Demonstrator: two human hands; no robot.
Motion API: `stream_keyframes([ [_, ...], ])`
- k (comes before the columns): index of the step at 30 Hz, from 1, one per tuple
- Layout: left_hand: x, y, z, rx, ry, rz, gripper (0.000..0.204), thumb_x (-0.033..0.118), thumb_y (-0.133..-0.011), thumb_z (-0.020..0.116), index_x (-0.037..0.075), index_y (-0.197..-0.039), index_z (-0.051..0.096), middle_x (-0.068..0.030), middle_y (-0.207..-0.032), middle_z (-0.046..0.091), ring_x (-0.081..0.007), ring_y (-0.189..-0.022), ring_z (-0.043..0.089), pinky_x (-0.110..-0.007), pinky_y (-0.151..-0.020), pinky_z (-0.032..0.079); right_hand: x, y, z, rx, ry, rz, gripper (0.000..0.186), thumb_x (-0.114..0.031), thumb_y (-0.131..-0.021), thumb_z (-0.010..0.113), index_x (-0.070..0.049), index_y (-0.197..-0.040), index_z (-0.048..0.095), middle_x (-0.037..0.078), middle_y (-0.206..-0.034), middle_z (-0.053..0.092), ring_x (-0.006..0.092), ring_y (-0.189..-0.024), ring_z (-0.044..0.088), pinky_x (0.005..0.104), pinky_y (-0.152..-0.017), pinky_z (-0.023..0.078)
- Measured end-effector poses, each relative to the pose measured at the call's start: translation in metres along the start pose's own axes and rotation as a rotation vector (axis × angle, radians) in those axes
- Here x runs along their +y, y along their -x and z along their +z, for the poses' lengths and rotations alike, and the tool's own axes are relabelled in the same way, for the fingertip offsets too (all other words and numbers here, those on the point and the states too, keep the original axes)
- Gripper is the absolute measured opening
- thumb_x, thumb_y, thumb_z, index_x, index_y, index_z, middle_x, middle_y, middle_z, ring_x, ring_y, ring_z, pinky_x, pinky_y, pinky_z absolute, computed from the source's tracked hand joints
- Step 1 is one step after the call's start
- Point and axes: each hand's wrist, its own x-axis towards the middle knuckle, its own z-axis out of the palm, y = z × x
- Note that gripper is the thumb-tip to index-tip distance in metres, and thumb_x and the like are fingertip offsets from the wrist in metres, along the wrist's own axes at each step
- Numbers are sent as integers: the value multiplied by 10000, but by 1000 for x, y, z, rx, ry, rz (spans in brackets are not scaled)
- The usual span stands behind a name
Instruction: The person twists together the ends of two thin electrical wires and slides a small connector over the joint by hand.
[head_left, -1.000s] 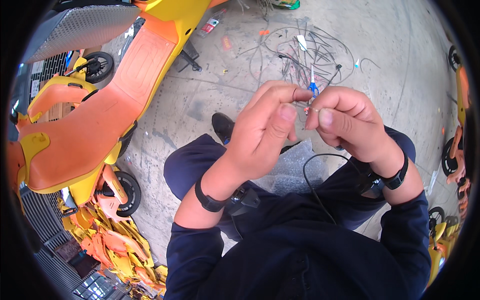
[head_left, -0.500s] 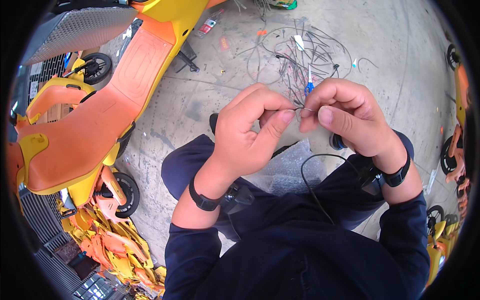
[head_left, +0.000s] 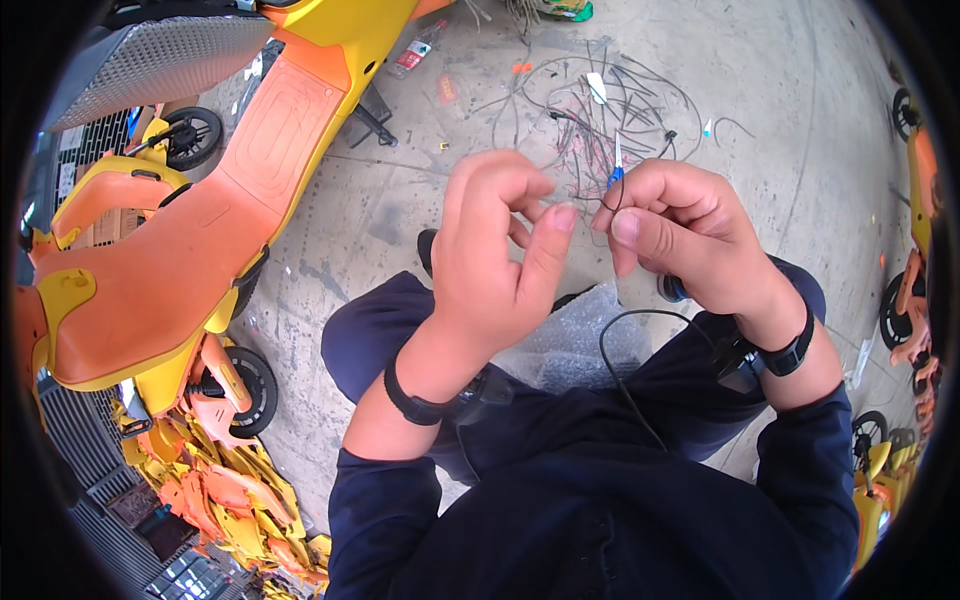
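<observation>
**Pinch point hidden, edges clipped**

Right hand (head_left: 690, 225) covers part of the dark thin wire (head_left: 622, 192); too fine to trace its ends. Scissors (head_left: 615, 172): handles partly behind the right fingers. Shoe (head_left: 426, 250) mostly blocked by left hand (head_left: 495, 260). Round blue-black item (head_left: 672, 288) half behind right wrist, can't identify. Orange-yellow scooter (head_left: 165, 315) cut off at left and far edges, green bag (head_left: 570, 9) at far edge.

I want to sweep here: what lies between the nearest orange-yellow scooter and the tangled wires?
Lying on the floor between them, the head view shows a clear, red-labelled bottle, a reddish piece and a tiny yellow piece.
</observation>
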Motion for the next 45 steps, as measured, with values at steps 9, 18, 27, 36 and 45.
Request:
stream_keyframes([
  [9, -5, 0, -7, -364, -540, 403, 231, 268, -818, 657, 63, -792, 554, -71, -732, 534, -252, -591, 554, -330, -474, 428, 11, 3, 8, 37, 316, -156, 60, -37, -946, 539, -18, -958, 595, -8, -776, 557, 67, -669, 469, 219, -592, 393],
  [18, 1, 0, -14, -380, -371, 400, 121, 94, -793, 607, 48, -707, 537, -66, -604, 490, -242, -475, 501, -337, -431, 388, 4, 6, 12, -78, 245, -127, 48, -8, -931, 539, -7, -939, 586, 10, -797, 553, 79, -705, 476, 231, -630, 403],
  [27, 11, 9, -6, -271, 14, 184, 192, 54, -868, 552, 9, -683, 530, -79, -580, 520, -198, -446, 505, -296, -413, 394, 7, 6, 13, -163, 17, -201, 98, -28, -948, 530, 21, -983, 607, 56, -902, 623, 106, -805, 576, 244, -722, 466],
  [36, 23, 15, -1, -218, 415, -214, 309, 138, -985, 422, -3, -739, 546, -63, -614, 601, -97, -478, 540, -239, -454, 434, 12, 2, 11, -231, -273, -175, 136, -99, -968, 535, 14, -1006, 600, 72, -897, 641, 97, -763, 558, 239, -671, 451],
  [45, 2, 10, -5, -324, 404, -82, 358, 298, -1017, 382, -22, -961, 532, -84, -807, 592, -102, -654, 547, -229, -549, 422, 10, 4, 7, -157, -294, -117, 150, -153, -966, 553, -9, -974, 592, 50, -829, 629, 48, -590, 427, 199, -518, 345],
])
